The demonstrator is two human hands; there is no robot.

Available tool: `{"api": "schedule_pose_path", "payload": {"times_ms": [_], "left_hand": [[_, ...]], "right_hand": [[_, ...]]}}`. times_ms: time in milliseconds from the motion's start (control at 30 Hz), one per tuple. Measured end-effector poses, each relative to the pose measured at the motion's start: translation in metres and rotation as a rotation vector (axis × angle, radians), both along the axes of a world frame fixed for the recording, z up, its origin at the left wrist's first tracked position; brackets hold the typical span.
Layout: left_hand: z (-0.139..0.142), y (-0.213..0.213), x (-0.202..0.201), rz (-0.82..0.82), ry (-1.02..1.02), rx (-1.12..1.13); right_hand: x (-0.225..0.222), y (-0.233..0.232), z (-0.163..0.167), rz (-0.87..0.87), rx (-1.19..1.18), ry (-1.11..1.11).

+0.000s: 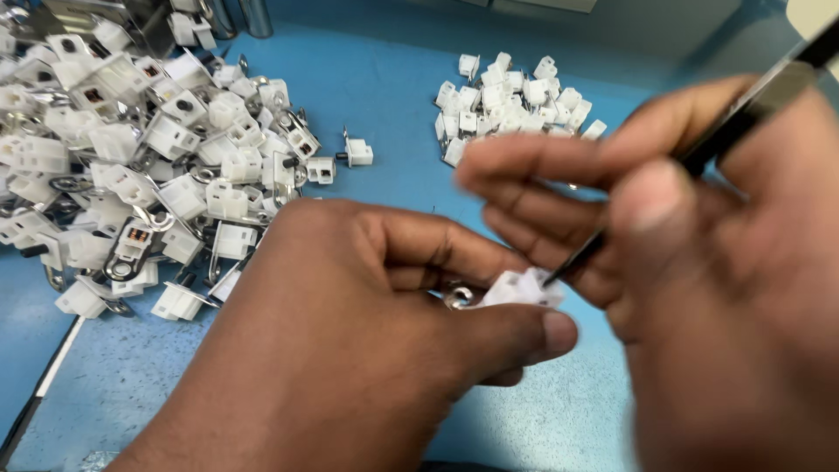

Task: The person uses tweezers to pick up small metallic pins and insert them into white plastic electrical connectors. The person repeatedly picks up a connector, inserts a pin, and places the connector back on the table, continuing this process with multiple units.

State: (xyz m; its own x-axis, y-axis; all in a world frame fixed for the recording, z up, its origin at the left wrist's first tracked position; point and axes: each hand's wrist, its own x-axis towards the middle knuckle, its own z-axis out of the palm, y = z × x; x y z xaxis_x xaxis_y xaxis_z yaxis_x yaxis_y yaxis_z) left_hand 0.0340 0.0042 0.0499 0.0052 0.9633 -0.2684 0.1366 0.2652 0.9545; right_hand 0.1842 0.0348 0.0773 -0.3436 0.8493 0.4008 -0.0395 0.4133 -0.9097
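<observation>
Head view, lower centre: left hand (350, 350) pinches a small white plastic connector with metal ring terminal (516, 288) steady, while right hand (699, 262) grips thin dark metal tweezers (725, 131), whose tip should probably enter squarely.

Left hand (350, 341) pinching small white plastic connector (523, 287) with metal ring; right hand (699, 262) gripping dark tweezers (699, 157), tip touching connector; big heap of white connectors (131, 149) left on blue table (384, 87), smaller pile of white caps (507, 100) behind

Assembly workbench: blue mat (393, 87), connector piles (149, 157)
</observation>
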Motion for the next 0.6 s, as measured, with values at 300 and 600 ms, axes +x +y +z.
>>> {"api": "schedule_pose_path", "payload": {"times_ms": [300, 600], "left_hand": [[-0.016, 0.011, -0.045, 0.104, 0.406, 0.381], [-0.036, 0.059, -0.202, 0.241, 1.272, 0.674]], "right_hand": [[0.050, 0.068, -0.041, -0.308, -0.381, 0.160], [0.016, 0.147, -0.056, -0.527, 0.544, -1.115]]}}
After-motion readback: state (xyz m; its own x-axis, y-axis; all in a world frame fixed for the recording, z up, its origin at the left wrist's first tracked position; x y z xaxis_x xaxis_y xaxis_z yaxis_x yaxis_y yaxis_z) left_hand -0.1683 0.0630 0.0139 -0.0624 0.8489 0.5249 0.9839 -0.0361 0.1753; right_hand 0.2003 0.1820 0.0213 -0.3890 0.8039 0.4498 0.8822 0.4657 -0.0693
